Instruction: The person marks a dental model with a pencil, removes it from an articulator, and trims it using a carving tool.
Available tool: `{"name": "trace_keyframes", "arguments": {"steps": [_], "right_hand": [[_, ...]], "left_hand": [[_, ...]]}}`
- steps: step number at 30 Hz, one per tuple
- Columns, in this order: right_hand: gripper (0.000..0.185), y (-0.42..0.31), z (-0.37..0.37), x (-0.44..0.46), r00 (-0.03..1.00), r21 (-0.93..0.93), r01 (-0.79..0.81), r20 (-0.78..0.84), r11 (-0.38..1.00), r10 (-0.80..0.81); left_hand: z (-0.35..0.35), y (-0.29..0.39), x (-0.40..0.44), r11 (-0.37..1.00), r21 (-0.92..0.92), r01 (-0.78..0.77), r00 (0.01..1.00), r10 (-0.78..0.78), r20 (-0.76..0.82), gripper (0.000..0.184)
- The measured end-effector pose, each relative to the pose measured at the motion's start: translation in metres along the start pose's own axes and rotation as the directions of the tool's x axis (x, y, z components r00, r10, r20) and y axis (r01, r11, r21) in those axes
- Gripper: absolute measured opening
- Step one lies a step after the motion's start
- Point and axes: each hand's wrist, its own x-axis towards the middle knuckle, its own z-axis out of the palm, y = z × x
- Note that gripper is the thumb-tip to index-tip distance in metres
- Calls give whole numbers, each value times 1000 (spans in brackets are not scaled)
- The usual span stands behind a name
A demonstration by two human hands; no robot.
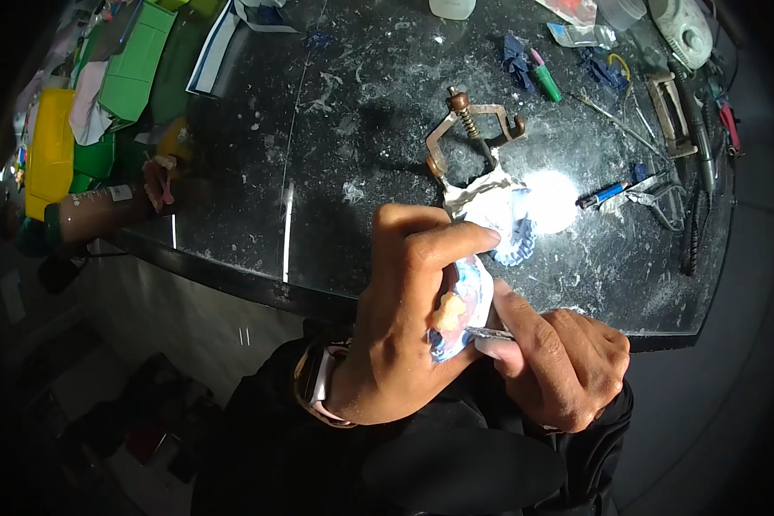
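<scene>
My left hand (404, 318) is wrapped round a dental model (477, 297) with white, blue and pink parts and a yellowish patch. In my right hand (563, 361) a thin metal tool (490, 333) is pinched between thumb and index finger, its tip at the lower part of the model. Just beyond my left hand lies a metal articulator (470, 129), with a white and blue cast (514, 215) attached to it. My left fingers partly hide the cast and the held model.
Green bins (138, 64) and a yellow bin (50, 155) stand at the left, near a brown bottle (95, 211). On the black table (344, 112) are a green marker (546, 83), a blue pen (605, 194), metal tools and a handpiece (706, 155) at the right.
</scene>
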Motion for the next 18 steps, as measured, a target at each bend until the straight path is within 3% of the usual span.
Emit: {"name": "trace_keyframes", "arguments": {"steps": [4,7,13,18], "right_hand": [[38,-1,-17,18,988,-105,99,125,989,-86],[38,-1,-19,18,989,-188,131,95,973,-114],[38,-4,-25,21,980,-198,153,160,968,-122],[38,-5,-14,15,991,-119,115,75,986,-106]], "left_hand": [[-2,-2,-1,997,-67,44,999,-43,18,71],[-3,-2,-1,994,-93,65,998,-63,23,70],[-1,-2,-2,995,-71,64,998,-62,25,65],[1,-3,-5,999,-5,40,999,-40,-6,63]]}}
